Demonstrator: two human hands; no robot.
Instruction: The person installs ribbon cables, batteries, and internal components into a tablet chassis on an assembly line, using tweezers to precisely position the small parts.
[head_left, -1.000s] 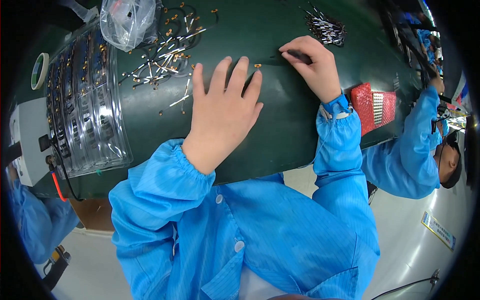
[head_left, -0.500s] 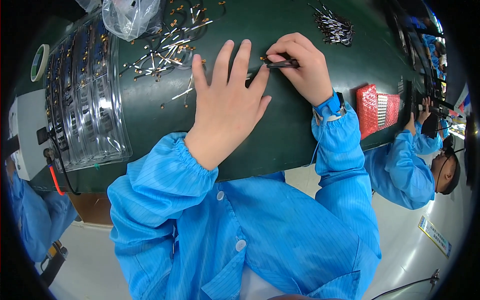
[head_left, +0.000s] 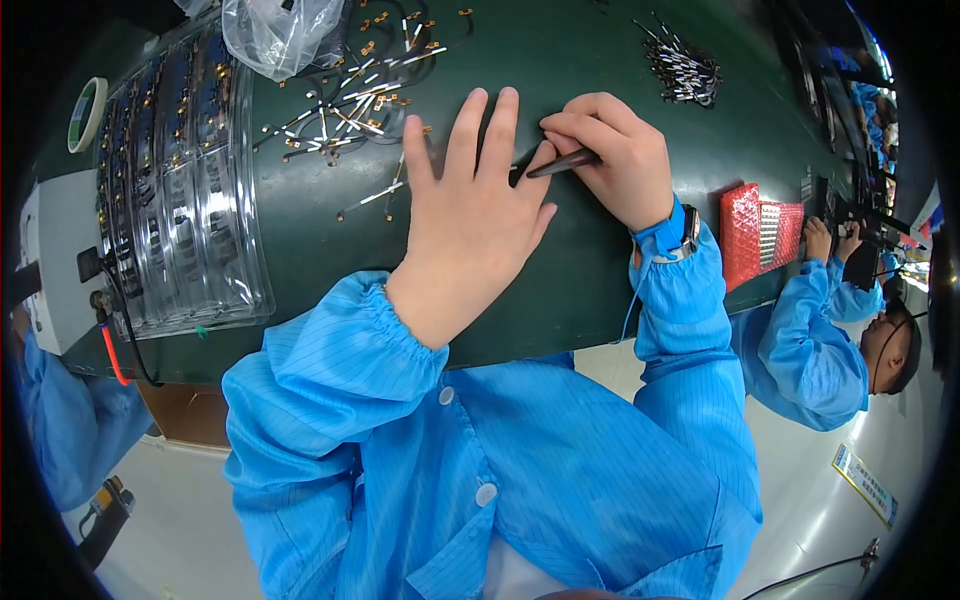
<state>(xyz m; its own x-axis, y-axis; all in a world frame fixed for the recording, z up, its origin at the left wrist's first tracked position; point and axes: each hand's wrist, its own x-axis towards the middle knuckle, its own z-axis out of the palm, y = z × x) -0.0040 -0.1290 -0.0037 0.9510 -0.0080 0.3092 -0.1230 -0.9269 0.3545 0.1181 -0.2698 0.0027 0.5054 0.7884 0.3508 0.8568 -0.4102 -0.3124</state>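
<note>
My left hand (head_left: 475,215) lies flat, palm down, on the dark green table mat (head_left: 560,60), fingers spread and pointing away from me. My right hand (head_left: 615,160) grips dark tweezers (head_left: 562,163) whose tip points left and meets the fingertips of my left hand. Whatever small part sits at the tip is hidden. A scatter of small metal pins and parts (head_left: 345,100) lies just left of my left hand. Both arms are in blue sleeves, with a blue wrist strap (head_left: 665,235) on the right.
A clear plastic tray stack (head_left: 180,190) stands at the left, with a clear plastic bag (head_left: 280,30) behind it. A pile of dark pins (head_left: 680,65) lies at the far right. A red bubble-wrap pack (head_left: 755,235) sits at the right edge, near another person in blue (head_left: 830,340).
My right hand with the tweezers has moved left and nearer, from the far right of the mat to my left hand's fingertips. The left hand has stayed flat.
</note>
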